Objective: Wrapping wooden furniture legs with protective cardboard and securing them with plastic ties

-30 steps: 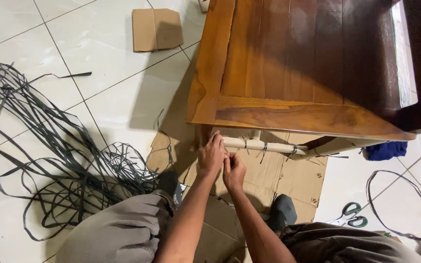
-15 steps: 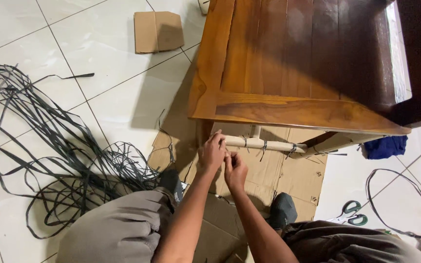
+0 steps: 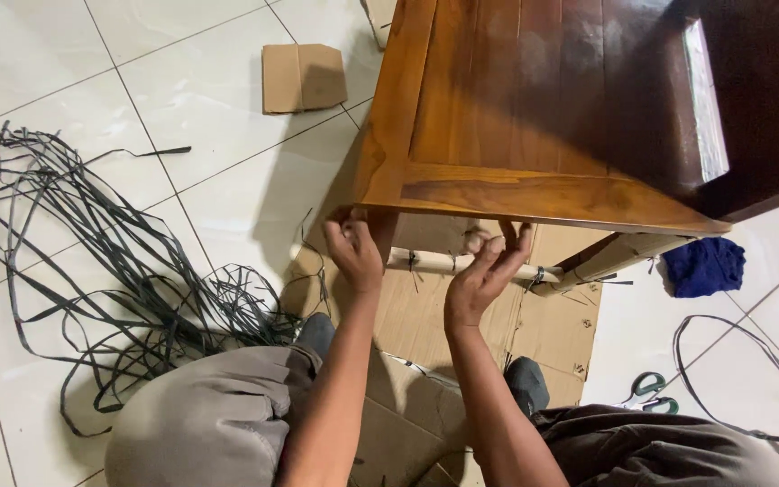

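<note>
Pale glossy floor tiles (image 3: 182, 117) with dark grout lines; flattened cardboard sheet (image 3: 552, 325) underfoot; small cardboard scrap (image 3: 304, 78) apart on tiles; blue cloth (image 3: 703, 267) at right; soft overhead light.

We see a glossy reddish-brown wooden table (image 3: 534, 117), black straps (image 3: 110, 271), tan cardboard (image 3: 304, 78), a blue cloth (image 3: 703, 267).

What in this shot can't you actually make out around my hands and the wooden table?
Head view only:
- Fingertips of the left hand and right hand: tucked under the wooden table edge, so the grip is unclear.
- Pale rung: partly covered by the right hand and the tabletop.
- Scissors: blades hidden by the knee.
- Table's far side: cut off by the top and right edges.
- Black strip ties on the rung: too small.
</note>
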